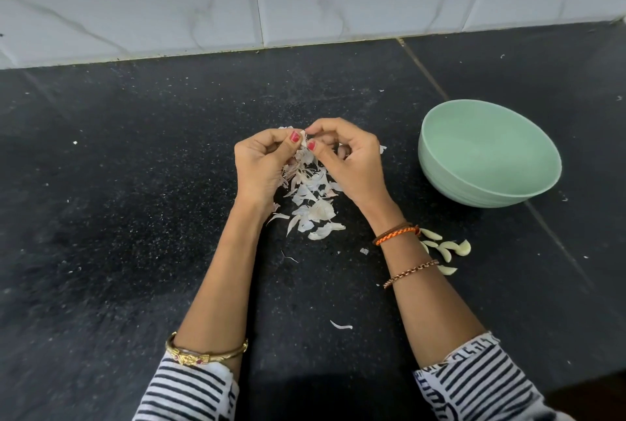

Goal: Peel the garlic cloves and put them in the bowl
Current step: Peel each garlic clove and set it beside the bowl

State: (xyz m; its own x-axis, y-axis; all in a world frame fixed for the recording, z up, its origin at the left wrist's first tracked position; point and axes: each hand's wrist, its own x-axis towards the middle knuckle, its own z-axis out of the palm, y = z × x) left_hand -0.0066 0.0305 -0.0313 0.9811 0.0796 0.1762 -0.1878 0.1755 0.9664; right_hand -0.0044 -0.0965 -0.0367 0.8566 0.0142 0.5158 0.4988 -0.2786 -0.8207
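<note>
Two hands met above a heap of papery skins (pixel 310 197) on a black stone counter (pixel 135 183), both pinching one garlic clove (pixel 304 141) between thumbs and fingertips; the left hand (pixel 261 163) held it from one side while the right hand (pixel 349 160) appeared to be picking at its skin. The clove was mostly hidden by the fingers, so how much skin remained could not be told. A pale green bowl (pixel 440 163) stood just to the right of the skins and looked empty from this angle. Several peeled cloves (pixel 447 249) lay loose on the counter on the near side of the bowl, close beside the right wrist, not yet in it. The risk, as it appeared, was twofold: the right forearm could sweep those loose cloves off along the counter, and scraps of skin clinging to the fingers could be carried into the bowl with the cloves
</note>
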